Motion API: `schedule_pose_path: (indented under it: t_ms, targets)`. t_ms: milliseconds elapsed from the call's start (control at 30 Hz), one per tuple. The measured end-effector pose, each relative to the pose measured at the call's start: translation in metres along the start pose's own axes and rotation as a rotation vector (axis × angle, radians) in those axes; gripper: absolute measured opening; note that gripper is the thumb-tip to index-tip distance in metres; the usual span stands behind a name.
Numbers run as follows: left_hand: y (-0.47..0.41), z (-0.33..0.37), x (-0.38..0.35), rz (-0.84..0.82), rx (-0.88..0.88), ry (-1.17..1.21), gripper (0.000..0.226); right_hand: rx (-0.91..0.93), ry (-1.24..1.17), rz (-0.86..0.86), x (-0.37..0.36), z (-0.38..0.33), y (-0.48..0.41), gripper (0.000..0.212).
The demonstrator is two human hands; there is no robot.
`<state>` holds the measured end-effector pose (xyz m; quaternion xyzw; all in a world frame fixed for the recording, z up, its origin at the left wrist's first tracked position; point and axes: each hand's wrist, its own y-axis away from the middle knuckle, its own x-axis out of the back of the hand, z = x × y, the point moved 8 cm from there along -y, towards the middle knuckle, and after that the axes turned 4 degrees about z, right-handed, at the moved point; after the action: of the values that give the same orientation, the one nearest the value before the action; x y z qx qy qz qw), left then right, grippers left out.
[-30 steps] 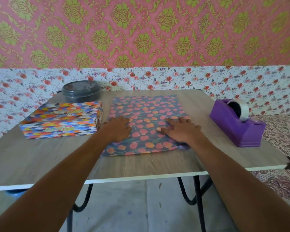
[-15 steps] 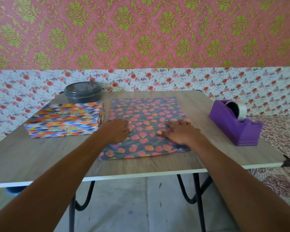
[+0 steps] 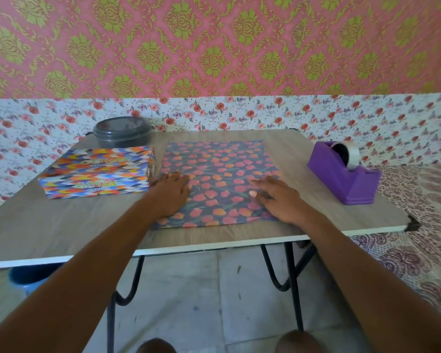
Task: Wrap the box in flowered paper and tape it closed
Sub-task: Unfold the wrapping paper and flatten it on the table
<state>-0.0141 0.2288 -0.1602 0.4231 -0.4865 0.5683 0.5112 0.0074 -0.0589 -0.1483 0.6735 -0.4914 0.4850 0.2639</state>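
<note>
A dark sheet of flowered paper [image 3: 217, 171] with pink and orange tulips lies flat in the middle of the wooden table [image 3: 61, 225]. My left hand [image 3: 169, 193] rests flat on its near left part, fingers straight. On the near right part my right hand [image 3: 278, 198] presses down with fingers spread. The box [image 3: 97, 171], covered in a multicoloured zigzag print, sits on the table just left of the paper, untouched. A purple tape dispenser [image 3: 344, 173] with a roll of clear tape stands at the right side of the table.
A dark round lidded container [image 3: 122, 132] stands at the back left behind the box. The table's near edge runs just below the paper. Black metal legs [image 3: 292, 284] show underneath, and a blue tub [image 3: 28, 277] sits on the floor at left.
Both hands have slid a little toward me over the paper, which has shifted slightly toward the table's near edge. The box and the dispenser stay where they were.
</note>
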Motion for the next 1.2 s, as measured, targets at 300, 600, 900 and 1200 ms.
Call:
schedule_pose_path:
  t_ms: [300,600,900,1200]
  targets:
    - [0.015,0.054,0.018,0.108,-0.099,0.204,0.032,0.374,-0.233,0.088,0.032,-0.005,0.052,0.025]
    - [0.031,0.053,0.000,0.090,-0.176,0.244,0.069,0.399,0.066,0.131,0.054,0.024,0.066,0.037]
    - [0.030,0.046,-0.004,0.090,-0.134,0.311,0.080,0.398,0.040,0.105,0.048,0.032,0.078,0.055]
    - [0.028,0.042,-0.007,0.091,-0.125,0.257,0.094,0.318,-0.014,0.153,0.056,0.028,0.089,0.050]
